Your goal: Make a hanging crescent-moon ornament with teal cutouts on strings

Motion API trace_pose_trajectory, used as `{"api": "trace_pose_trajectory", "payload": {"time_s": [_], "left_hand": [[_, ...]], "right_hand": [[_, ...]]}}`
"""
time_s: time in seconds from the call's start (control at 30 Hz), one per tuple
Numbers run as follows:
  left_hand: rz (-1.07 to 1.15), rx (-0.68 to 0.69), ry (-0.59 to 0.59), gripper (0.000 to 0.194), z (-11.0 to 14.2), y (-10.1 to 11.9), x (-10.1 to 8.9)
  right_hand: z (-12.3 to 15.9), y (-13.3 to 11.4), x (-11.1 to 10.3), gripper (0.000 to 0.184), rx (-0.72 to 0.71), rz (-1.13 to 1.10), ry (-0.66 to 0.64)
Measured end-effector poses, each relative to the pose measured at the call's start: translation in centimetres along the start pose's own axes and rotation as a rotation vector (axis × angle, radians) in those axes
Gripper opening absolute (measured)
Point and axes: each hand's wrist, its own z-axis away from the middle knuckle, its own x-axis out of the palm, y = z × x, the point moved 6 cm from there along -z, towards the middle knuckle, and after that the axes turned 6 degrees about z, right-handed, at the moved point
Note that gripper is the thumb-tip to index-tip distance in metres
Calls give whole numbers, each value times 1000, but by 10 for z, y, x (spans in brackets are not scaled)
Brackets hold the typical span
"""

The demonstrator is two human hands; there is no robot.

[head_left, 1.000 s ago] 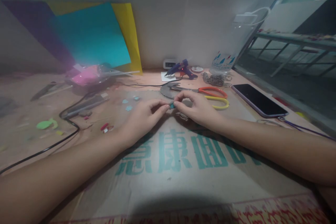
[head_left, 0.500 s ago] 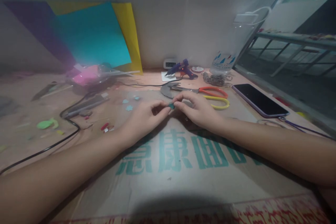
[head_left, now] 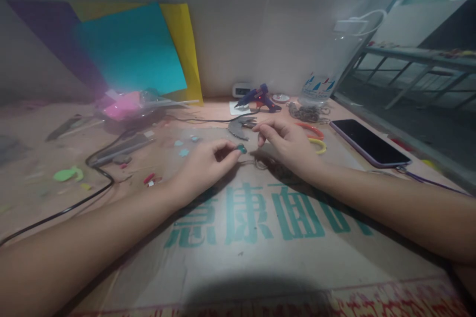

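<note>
Head view: over the printed cardboard, your left hand pinches the teal piece, apparently mid-handling, not yet set down; your right hand's fingers stand parted. Pale-blue cutouts lie loose left.

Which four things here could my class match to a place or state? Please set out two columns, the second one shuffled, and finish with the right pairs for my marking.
Things
1. Small teal piece
2. Glue gun
3. Phone
4. Blue sheet

Places and states
A. Lying flat with a dark screen facing up
B. Upright, in front of a yellow sheet
C. Pinched between the fingertips of the left hand
D. Showing a small red light

Right pairs: 1-C, 2-D, 3-A, 4-B
</note>
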Motion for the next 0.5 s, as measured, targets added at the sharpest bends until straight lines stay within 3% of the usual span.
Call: {"api": "trace_pose_trajectory", "payload": {"time_s": [0.13, 0.3, 0.5], "left_hand": [[-3, -11, -6, 17, 0, 0, 0], [-17, -13, -6, 18, 0, 0, 0], [-15, -3, -1, 16, 0, 1, -1]], "right_hand": [[0, 2, 5, 20, 19, -44, -60], [2, -3, 3, 7, -67, -51, -3], [4, -3, 13, 22, 9, -46, -195]]}}
